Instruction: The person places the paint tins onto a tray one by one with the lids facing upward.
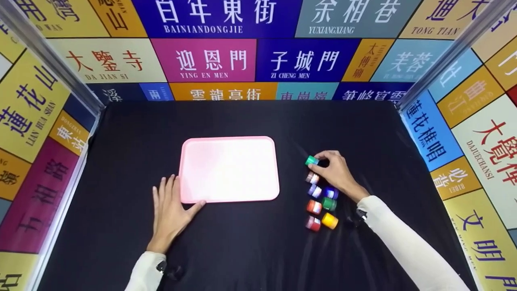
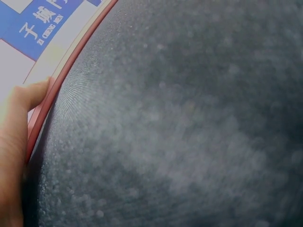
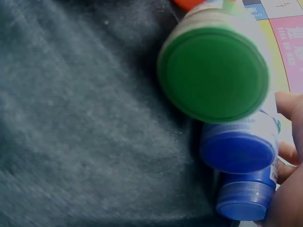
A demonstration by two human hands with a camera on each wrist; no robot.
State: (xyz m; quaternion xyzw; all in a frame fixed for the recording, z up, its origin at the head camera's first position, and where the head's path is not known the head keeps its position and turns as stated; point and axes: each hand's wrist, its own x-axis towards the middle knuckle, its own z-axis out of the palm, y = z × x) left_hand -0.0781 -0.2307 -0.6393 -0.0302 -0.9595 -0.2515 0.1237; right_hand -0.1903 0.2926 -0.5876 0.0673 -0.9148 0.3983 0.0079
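A white tray or board with a pink rim (image 1: 228, 201) lies on the black cloth. My left hand (image 1: 169, 208) rests at its near-left corner, fingers straight along the left side and thumb touching the front edge. In the left wrist view that thumb (image 2: 35, 94) lies against the rim. To the right of the tray, my right hand (image 1: 333, 169) pinches a small teal-green paint jar (image 1: 311, 160) between thumb and fingers, at the far end of a group of jars. The right wrist view shows part of the right hand (image 3: 286, 189) beside blue-lidded jars (image 3: 239, 151).
Nearer me stand a brownish jar (image 1: 312, 178), a lavender jar (image 1: 314, 190), a dark blue jar (image 1: 330, 192), an orange jar (image 1: 314, 207), a green jar (image 1: 329, 203), a red jar (image 1: 313, 223) and a yellow jar (image 1: 330, 220). Sign-covered panels (image 1: 214, 60) enclose the table.
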